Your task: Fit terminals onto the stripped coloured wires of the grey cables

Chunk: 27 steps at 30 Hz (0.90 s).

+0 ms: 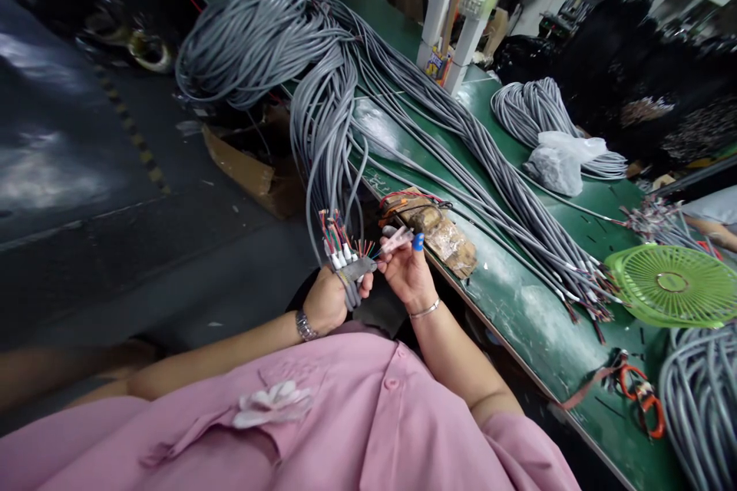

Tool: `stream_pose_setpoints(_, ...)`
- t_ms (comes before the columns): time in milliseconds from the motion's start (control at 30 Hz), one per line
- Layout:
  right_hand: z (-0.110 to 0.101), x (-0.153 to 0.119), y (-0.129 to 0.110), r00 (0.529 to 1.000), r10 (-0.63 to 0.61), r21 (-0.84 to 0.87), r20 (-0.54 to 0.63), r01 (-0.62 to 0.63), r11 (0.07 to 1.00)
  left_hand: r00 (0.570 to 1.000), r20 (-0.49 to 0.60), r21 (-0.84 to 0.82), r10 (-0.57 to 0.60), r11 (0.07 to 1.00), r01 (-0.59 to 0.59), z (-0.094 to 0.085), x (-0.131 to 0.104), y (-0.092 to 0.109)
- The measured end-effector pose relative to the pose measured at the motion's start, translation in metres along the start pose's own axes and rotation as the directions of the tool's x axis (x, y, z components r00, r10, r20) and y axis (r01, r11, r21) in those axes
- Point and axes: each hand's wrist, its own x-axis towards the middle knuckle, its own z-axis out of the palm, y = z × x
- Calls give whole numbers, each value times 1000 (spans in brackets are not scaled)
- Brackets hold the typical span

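Observation:
My left hand [327, 298] is wrapped round a bunch of grey cables [351, 296] near their ends, with a flat grey piece [358, 268] lying across them at the thumb. White sleeves and thin coloured wires [334, 234] stick up above this hand. Just to the right, my right hand [408, 272] pinches a small pale pink tool [397, 240], its tip close to the fanned wires. Blue tape covers one fingertip of that hand. Behind the held bunch, a thick bundle of grey cables [325, 103] hangs over the table edge.
The green table [530, 314] carries long grey cables, a taped wooden block [452, 245], a plastic bag [561, 161], a green fan [671, 284] and orange-handled scissors [642, 399]. A cardboard box [247, 173] stands below the table's left side. At the right edge, another person's arm [711, 232] shows.

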Motion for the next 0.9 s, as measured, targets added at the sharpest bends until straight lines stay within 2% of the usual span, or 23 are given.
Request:
stream_pose_setpoints(167, 5, -6, -7, 999, -8, -73, -31, 5, 997, 999, -25, 1, 36, 999, -36, -1, -4, 6)
stream_pose_setpoints(267, 8, -8, -9, 993, -69, -145, -92, 55, 988, 999, -33, 1, 27, 1000, -27, 2, -3, 9)
stream_pose_setpoints(400, 5, -8, -4, 980, -167, -227, -112, 139, 964, 999, -50, 11, 21, 1000, -20, 3, 1, 9)
stream_pose_setpoints(600, -8, -2, 8, 897, -410, -440, -167, 305, 845, 996, -81, 26, 29, 999, -27, 8, 6, 10)
stream_pose_setpoints(633, -8, -1, 8, 895, -416, -453, -163, 307, 837, 996, -83, 26, 28, 999, -26, 10, 6, 11)
stream_pose_setpoints(700, -6, 1, 7, 919, -367, -422, -143, 279, 862, 996, -87, 33, 23, 999, -20, 13, 8, 10)
stream_pose_setpoints(800, -2, 2, 4, 968, -230, -298, -104, 191, 935, 995, -93, 54, 19, 998, -14, 15, 10, 8)
stream_pose_setpoints(900, -1, 4, 2, 979, -169, -197, -113, 145, 970, 995, -91, 72, 32, 997, -25, 15, 12, 7)
